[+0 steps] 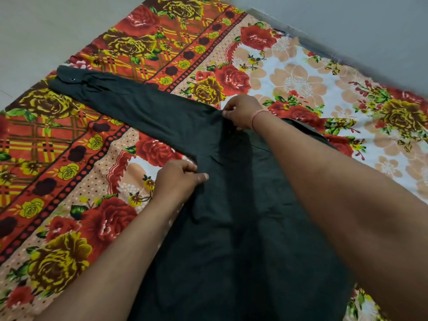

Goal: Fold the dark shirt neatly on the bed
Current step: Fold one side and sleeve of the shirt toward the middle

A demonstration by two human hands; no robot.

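The dark shirt (pixel 222 228) lies flat on the floral bedsheet (pixel 69 181), its body running toward me. One long sleeve (pixel 129 105) stretches out to the upper left, and its buttoned cuff (pixel 69 78) lies near the sheet's edge. My left hand (pixel 178 179) pinches the fabric at the underarm, where sleeve and body meet. My right hand (pixel 240 112) pinches the shoulder seam at the top of the same sleeve. My right forearm hides much of the shirt's right side.
The bed's sheet has red and yellow roses, an orange plaid band and a paler flowered part (pixel 301 84) at the right. Grey floor or wall (pixel 347 26) lies beyond the bed's far edge and at the upper left (pixel 27 31).
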